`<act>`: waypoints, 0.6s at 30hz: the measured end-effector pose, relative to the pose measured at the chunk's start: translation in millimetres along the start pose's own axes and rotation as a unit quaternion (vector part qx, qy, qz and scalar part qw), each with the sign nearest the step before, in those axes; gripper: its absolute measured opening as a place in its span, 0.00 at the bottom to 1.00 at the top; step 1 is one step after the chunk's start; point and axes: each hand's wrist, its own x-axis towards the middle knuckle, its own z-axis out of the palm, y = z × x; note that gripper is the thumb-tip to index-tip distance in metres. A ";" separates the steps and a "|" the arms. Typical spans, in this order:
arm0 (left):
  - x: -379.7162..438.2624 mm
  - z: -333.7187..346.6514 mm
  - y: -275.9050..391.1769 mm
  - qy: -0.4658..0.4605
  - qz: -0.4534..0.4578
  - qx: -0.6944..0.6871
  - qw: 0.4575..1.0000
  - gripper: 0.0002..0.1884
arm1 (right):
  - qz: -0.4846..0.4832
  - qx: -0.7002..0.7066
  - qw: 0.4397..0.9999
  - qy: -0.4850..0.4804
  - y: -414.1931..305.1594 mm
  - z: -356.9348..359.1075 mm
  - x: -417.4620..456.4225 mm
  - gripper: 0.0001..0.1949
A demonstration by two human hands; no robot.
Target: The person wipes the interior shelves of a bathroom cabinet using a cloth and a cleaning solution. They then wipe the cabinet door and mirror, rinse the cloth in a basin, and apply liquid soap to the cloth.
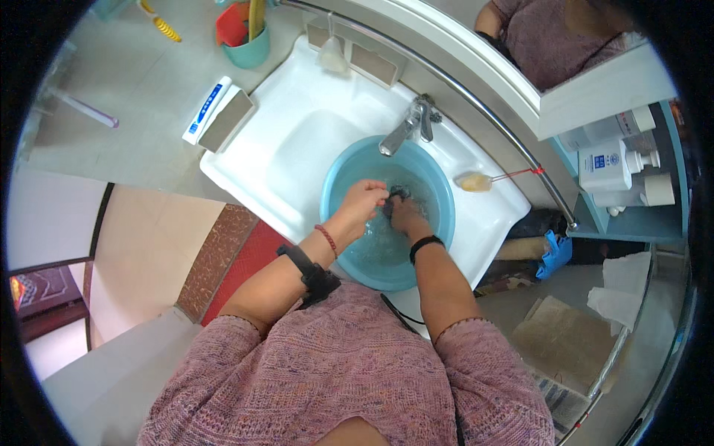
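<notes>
A light blue plastic basin (445, 237) holding water stands on the white washbasin (234, 173), under the chrome faucet (399, 135). Inside it, my right hand (408, 216) grips a small dark wet cloth item (389, 206), partly hidden by my fingers. My left hand (362, 202) is just left of it above the water, fingers curled with the thumb near the fingertips. Whether something thin is pinched there is too small to tell. No stream from the faucet can be made out.
A soap piece in a net (474, 182) hangs from the metal rail (474, 100) onto the washbasin's right ledge. Toothpaste (207, 108) and a green cup (251, 50) are at the left. Bottles (605, 165) fill a blue shelf at right; a mirror cabinet (608, 95) overhangs.
</notes>
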 end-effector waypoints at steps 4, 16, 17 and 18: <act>-2.3 13.0 -8.0 -0.001 -0.031 -0.002 1.000 0.17 | -0.027 0.164 0.986 -0.006 16.0 -27.8 17.7 0.25; 17.3 50.6 -3.0 -0.154 -0.174 -0.374 0.898 0.37 | -0.212 0.645 0.693 0.240 -22.5 -136.3 -217.0 0.08; 29.7 50.1 -13.1 -0.195 -0.171 -0.429 0.865 0.36 | -0.216 0.663 0.671 0.253 -26.6 -133.7 -221.4 0.09; 18.4 60.0 -3.3 -0.098 -0.150 -0.374 0.910 0.33 | -0.219 0.679 0.648 0.268 -26.7 -132.6 -224.4 0.11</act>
